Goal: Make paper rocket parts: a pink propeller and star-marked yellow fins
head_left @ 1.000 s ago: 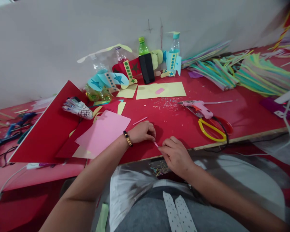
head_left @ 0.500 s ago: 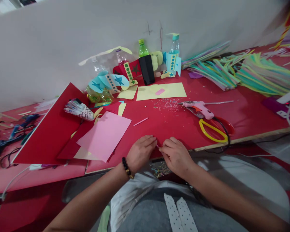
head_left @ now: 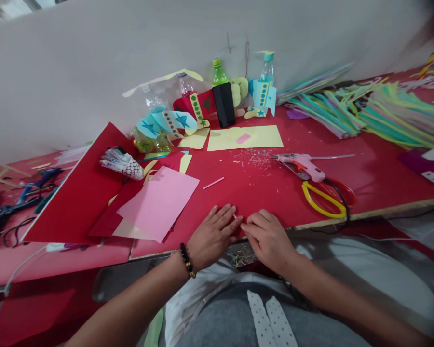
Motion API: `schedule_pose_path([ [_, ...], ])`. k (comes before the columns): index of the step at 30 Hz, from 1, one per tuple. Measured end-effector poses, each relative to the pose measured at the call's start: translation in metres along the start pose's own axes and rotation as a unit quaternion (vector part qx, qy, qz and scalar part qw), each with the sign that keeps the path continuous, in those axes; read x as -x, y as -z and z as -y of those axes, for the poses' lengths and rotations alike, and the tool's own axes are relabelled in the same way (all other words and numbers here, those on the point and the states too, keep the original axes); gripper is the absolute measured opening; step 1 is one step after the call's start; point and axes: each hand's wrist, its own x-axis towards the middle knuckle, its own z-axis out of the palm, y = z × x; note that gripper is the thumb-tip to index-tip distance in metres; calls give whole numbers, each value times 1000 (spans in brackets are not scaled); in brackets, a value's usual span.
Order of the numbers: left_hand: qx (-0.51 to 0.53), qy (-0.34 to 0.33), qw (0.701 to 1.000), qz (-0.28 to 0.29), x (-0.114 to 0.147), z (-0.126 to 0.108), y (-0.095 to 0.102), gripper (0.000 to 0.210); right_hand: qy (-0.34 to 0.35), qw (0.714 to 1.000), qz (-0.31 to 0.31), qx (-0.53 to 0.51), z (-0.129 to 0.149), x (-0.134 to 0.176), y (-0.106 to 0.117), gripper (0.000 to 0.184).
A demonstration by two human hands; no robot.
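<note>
Pink stick (head_left: 235, 216), thin and narrow, lies at the table's near edge, only a short piece of it showing between the fingers of the left hand (head_left: 215, 236). That hand is spread palm down over it, gripping nothing in a curl. Beside it, at four o'clock from the stick, the right hand (head_left: 266, 240) is bent with its fingers drawn in; whether the tips are clamped on the stick's end I cannot tell, as they hide that spot.

It looks like paper, so I would expect it to be very light, smooth, apt to roll under a finger, and easy to crease or flatten. The best hold would probably be a soft pinch at one end, with flat fingers steadying the middle; a hard squeeze could dent it.

Farther out, at eleven o'clock, a matching loose stick (head_left: 213, 183) lies well within reach, both ends free for a pinch. A pink sheet (head_left: 161, 202) lies toward ten o'clock, a yellow card (head_left: 262, 139) at twelve, a glue gun (head_left: 305, 166) at two, and scissors (head_left: 343, 212) near three, yellow handle nearest the hands.
</note>
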Motion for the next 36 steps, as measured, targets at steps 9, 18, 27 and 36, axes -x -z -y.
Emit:
schedule_pose_path([
  [9, 12, -1, 1000, 5, -1, -2, 3, 53, 31, 999, -44, -11, -4, 14, -5, 16],
  [18, -5, -5, 999, -40, 3, -11, -3, 48, 32, 997, -67, -22, -1, 17, -8, 11],
  [27, 2, 21, 991, -130, 3, -19, -20, 30, 39, 993, -104, -43, -2, 23, -7, 15],
  [36, 128, 59, 982, -123, -24, -16, 6, 19, -72, 968, -128, -202, -14, 3, 10, 10],
])
